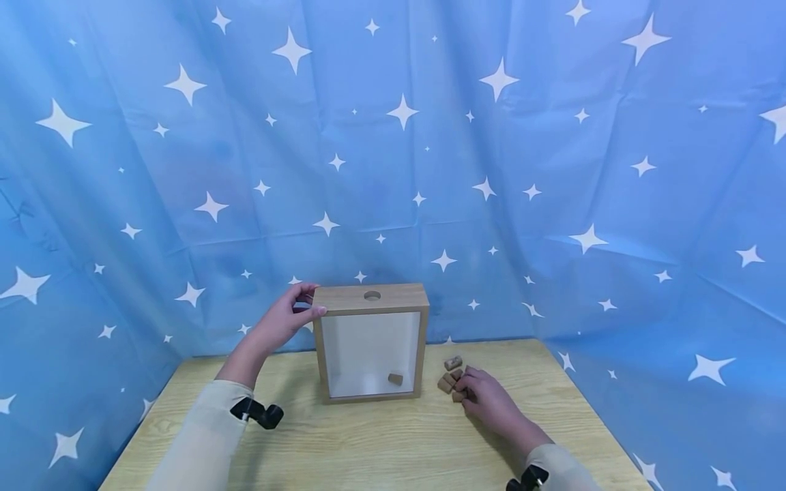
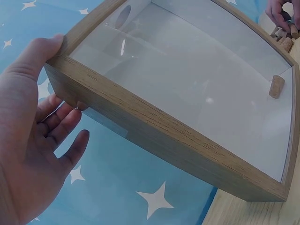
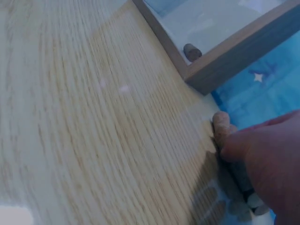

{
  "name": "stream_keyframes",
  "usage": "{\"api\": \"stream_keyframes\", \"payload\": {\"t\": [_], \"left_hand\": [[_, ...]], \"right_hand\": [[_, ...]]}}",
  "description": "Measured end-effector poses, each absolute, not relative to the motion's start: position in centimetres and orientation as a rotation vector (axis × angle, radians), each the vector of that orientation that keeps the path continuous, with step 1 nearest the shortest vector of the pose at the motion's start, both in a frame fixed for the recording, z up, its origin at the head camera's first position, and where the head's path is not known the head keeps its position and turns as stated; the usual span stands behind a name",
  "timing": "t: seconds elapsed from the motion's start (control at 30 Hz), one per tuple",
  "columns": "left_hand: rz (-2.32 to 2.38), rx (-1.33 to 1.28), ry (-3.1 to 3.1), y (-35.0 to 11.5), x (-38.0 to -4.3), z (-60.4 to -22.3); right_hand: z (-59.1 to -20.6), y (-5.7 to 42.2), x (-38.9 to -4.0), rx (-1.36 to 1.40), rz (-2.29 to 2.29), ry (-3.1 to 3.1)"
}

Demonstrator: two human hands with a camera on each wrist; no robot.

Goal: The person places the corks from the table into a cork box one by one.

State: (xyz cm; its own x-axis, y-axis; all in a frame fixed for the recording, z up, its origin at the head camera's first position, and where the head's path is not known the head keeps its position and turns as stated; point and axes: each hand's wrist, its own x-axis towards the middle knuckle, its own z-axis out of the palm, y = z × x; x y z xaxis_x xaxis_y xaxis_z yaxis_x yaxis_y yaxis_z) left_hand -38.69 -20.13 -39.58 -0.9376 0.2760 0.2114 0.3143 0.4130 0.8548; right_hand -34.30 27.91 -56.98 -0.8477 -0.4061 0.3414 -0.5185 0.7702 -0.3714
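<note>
A shallow wooden box [image 1: 371,300] with a clear front and a round hole [image 1: 372,296] in its top stands upright on the table. One cork [image 1: 396,378] lies inside, at the bottom right. My left hand [image 1: 288,320] grips the box's upper left corner, thumb on the front edge and fingers behind. Right of the box, my right hand [image 1: 488,402] reaches down into a small group of corks [image 1: 447,382], its thumb and fingertips curled round one cork. The right wrist view shows the thumb against a cork [image 3: 220,123], while the hand hides much of the group.
The pale wooden table [image 1: 368,450] carries the box near its back edge. Behind and at both sides hangs a blue curtain [image 1: 368,184] with white stars. One more cork [image 1: 453,363] lies just behind the group.
</note>
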Motion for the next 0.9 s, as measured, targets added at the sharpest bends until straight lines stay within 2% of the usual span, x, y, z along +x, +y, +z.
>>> {"api": "stream_keyframes", "payload": {"t": [0.3, 0.9], "left_hand": [[-1.610, -0.561, -2.598, -20.2, -38.8, -39.6], [-1.594, -0.553, -2.611, -20.2, -38.6, -39.5]], "right_hand": [[-56.4, 27.9, -34.5, 0.545, 0.835, -2.756], [-52.9, 27.4, -34.6, 0.544, 1.171, -2.483]]}}
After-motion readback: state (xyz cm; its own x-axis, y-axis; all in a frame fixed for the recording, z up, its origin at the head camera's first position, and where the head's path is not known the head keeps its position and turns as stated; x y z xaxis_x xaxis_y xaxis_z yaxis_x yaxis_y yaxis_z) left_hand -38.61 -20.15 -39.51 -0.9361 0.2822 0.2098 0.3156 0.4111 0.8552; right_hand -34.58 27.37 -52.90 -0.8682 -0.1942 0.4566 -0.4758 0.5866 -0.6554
